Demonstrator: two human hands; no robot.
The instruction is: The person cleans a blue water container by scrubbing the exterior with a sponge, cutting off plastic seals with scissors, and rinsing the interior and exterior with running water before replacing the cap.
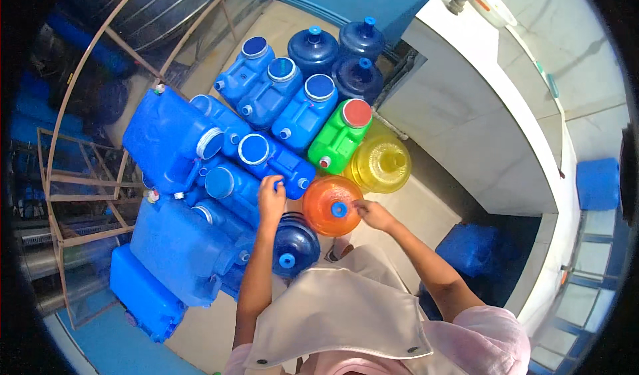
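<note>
So on the far left it's a pile of blue cans [170,132], then the left grip [270,202], fingers loosely curled over the can [285,165] with the pale-rimmed lid. Can't tell if it's touching or just hovering, and I don't see anything held in it. Just right of that wrist there's a dark jug [297,236], cap up. Next over is the orange jug [319,208], standing on the floor [426,205] with its blue cap [339,209] facing up, between the two hands. Then the right grip [377,216]: fingertips bunched nearly closed at the right side of that cap, but whether they've actually pinched it or are only resting there, no idea from this angle. My read is the step in hand is getting hold of the orange jug by its top, and the next move calls for a firm wrap round the neck. Yellow jug [381,167] sits just behind, past the right fingertips.
</note>
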